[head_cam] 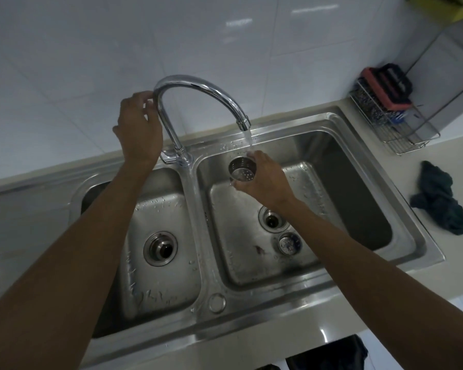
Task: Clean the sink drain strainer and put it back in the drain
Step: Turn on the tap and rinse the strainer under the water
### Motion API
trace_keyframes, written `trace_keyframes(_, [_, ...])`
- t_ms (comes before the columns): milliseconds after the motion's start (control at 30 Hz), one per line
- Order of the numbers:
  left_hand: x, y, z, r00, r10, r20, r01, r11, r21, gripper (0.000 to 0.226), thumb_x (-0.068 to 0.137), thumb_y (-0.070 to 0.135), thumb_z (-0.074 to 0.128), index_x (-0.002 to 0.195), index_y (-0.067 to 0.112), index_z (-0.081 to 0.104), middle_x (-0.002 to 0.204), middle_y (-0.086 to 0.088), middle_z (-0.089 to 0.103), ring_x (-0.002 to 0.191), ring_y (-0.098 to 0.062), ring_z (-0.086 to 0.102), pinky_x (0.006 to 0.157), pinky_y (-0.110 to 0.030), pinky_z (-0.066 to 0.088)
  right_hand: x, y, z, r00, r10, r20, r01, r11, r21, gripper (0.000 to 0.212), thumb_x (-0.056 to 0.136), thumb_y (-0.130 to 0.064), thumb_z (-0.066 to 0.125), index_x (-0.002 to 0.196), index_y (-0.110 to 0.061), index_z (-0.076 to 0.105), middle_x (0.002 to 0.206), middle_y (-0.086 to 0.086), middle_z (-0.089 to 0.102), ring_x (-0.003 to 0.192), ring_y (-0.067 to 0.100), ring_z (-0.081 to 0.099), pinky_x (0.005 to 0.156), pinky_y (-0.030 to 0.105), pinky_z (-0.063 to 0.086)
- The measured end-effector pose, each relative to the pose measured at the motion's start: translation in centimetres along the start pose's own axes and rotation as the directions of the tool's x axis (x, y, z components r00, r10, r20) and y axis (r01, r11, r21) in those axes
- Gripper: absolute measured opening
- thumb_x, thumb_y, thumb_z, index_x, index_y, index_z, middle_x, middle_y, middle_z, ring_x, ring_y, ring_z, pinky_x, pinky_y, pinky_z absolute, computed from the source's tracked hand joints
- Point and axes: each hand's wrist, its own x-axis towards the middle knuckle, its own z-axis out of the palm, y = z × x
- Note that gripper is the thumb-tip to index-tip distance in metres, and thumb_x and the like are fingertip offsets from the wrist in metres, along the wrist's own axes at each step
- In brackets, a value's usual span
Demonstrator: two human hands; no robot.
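My right hand [265,180] grips the metal cup-shaped drain strainer [242,170] over the right basin, tilted so its perforated bottom faces me. Water runs from the chrome faucet spout [243,125] onto the strainer's rim. My left hand [138,129] is up beside the faucet's arched neck [187,84], fingers loosely curled and touching it near the top. Below my right wrist the right basin's drain [273,222] stands uncovered. A small round metal stopper lid [289,243] lies on the basin floor just in front of that drain.
The double steel sink [217,303] has a left basin with its own strainer in place [160,249]. A wire rack [393,124] with scrubbers stands at the back right on the counter. A dark crumpled cloth [441,201] lies right of the sink.
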Motion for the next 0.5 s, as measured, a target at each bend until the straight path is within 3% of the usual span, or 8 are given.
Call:
trace_keyframes(100, [-0.8,0.5,-0.2,0.998,0.061,0.015,-0.060,0.997,-0.046,0.038,0.099,0.017,0.041,0.132,0.020,0.060,0.129,-0.004,0.060,0.110,-0.016,0.063,0.106,-0.047,0.042,0.6,-0.1,-0.2,0.994,0.104,-0.046,-0.100,0.991,0.084,0.080,0.067,-0.045,0.089,0.131,-0.014,0.052,0.119,0.002,0.062,0.106,0.018,0.061,0.093,0.038,0.055])
trace_keyframes(200, [-0.8,0.8,-0.4,0.993,0.114,0.018,-0.111,0.989,-0.102,0.043,0.094,0.012,0.044,0.134,0.018,0.059,0.129,-0.006,0.060,0.109,-0.017,0.063,0.104,-0.050,0.045,0.4,-0.1,-0.2,0.999,0.047,-0.005,-0.047,0.998,0.038,0.080,0.068,-0.046,0.088,0.132,-0.016,0.050,0.121,0.002,0.060,0.106,0.017,0.059,0.092,0.037,0.055])
trace_keyframes(367, [-1.7,0.8,-0.8,0.995,0.093,0.043,-0.087,0.988,-0.127,0.048,0.091,0.014,0.045,0.138,0.019,0.055,0.129,-0.005,0.059,0.108,-0.017,0.064,0.102,-0.053,0.046,0.9,-0.2,-1.2,0.994,0.058,-0.092,-0.052,0.997,0.061,0.081,0.066,-0.041,0.090,0.132,-0.014,0.050,0.122,0.003,0.060,0.107,0.017,0.059,0.091,0.033,0.053])
trace_keyframes(433, [-2.1,0.5,-0.8,0.997,0.057,0.053,-0.050,0.991,-0.126,0.050,0.091,0.014,0.047,0.141,0.018,0.052,0.130,-0.006,0.058,0.108,-0.018,0.063,0.103,-0.054,0.045,0.5,-0.6,-0.9,0.991,0.118,-0.070,-0.107,0.983,0.148,0.076,0.068,-0.042,0.090,0.129,-0.014,0.054,0.118,-0.001,0.062,0.103,0.013,0.061,0.088,0.026,0.053])
trace_keyframes(500, [-2.6,0.1,-0.7,0.998,0.022,0.061,-0.014,0.991,-0.135,0.050,0.093,0.014,0.049,0.143,0.016,0.049,0.131,-0.006,0.056,0.108,-0.018,0.062,0.103,-0.054,0.044,0.1,-0.6,-0.7,0.958,0.284,0.027,-0.276,0.898,0.342,0.067,0.073,-0.044,0.086,0.126,-0.013,0.060,0.110,-0.003,0.067,0.096,0.010,0.065,0.085,0.023,0.054])
